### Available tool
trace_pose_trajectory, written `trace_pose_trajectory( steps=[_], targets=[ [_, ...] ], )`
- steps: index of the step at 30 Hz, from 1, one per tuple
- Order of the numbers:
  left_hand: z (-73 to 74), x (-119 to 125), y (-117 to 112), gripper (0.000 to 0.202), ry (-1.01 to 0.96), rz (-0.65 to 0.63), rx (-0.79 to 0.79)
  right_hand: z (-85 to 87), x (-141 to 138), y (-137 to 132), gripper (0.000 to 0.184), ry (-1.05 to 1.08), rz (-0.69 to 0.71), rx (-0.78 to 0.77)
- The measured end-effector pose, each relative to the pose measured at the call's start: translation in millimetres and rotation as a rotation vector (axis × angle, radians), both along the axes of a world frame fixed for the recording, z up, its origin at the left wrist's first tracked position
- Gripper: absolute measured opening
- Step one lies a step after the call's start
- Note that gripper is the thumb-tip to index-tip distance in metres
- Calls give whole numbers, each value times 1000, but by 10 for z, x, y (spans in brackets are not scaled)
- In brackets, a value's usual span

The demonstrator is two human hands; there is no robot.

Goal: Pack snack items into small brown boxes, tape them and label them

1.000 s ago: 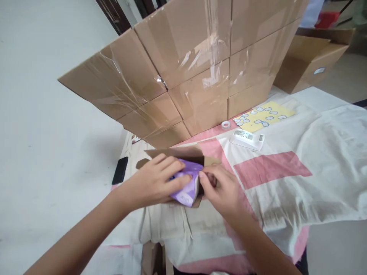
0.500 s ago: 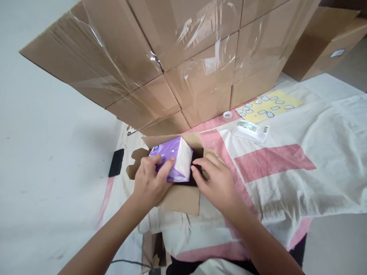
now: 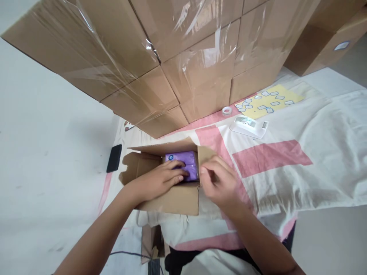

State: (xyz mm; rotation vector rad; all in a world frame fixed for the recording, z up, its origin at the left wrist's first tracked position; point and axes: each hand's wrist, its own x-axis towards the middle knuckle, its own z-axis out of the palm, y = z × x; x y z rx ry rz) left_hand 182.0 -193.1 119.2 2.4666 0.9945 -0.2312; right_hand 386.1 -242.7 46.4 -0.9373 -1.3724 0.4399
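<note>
A small cardboard box (image 3: 169, 200) lies with its top flaps spread. Inside it sits a purple tissue pack (image 3: 186, 157), lower than the box rim. My left hand (image 3: 160, 180) reaches in over the front flap, fingers stretched out and resting on top of the pack. At the box's right end, my right hand (image 3: 219, 181) is closed, with curled fingers at the right end flap (image 3: 205, 153). Part of that flap is hidden behind the hand, which is slightly blurred.
Taped, stacked cartons (image 3: 200, 65) rise behind the box. To the right are a white tape dispenser (image 3: 249, 127), a tape roll (image 3: 226, 110) and a yellow sheet with labels (image 3: 269, 102). A black phone (image 3: 114, 158) lies left. Another carton (image 3: 323, 46) stands far right.
The tissue pack has gone from tilted above the opening to lying down inside the box. My left hand has flattened onto it. My right hand's fingers have closed at the right flap.
</note>
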Motion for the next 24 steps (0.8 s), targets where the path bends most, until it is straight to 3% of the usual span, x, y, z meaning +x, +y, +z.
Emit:
trace_pose_trajectory(
  steps=[3,5,7,8,10,12,15,16,18,20,24],
  targets=[
    [-27,-13,40,36,-1,29,-107,-176,23,-38,10,75,-179,115],
    [28,-59,-6,37,6,34,-38,-290,24,-26,17,121,-235,100],
    [131,-195,-129,37,8,88,139,-375,14,-3,34,183,-145,68],
    [173,-305,-216,38,-14,179,257,-404,7,7,40,201,-78,70],
    [166,-585,-412,44,-207,486,506,-433,-4,19,46,201,16,110],
    [-30,-870,-584,59,-637,856,642,-430,-2,29,47,177,49,160],
    [-599,-1098,-689,104,-943,897,575,-372,27,44,48,71,153,185],
    [-794,-1095,-686,101,-1119,919,526,-340,40,41,51,13,194,184],
    [-1088,-978,-662,69,-1332,959,421,-268,61,-1,60,-99,246,187],
    [-1211,-778,-663,46,-1456,978,348,-209,74,-102,64,-164,224,184],
    [-1200,-406,-774,61,-1568,910,164,-209,135,-402,51,-117,-99,99]
  ],
)
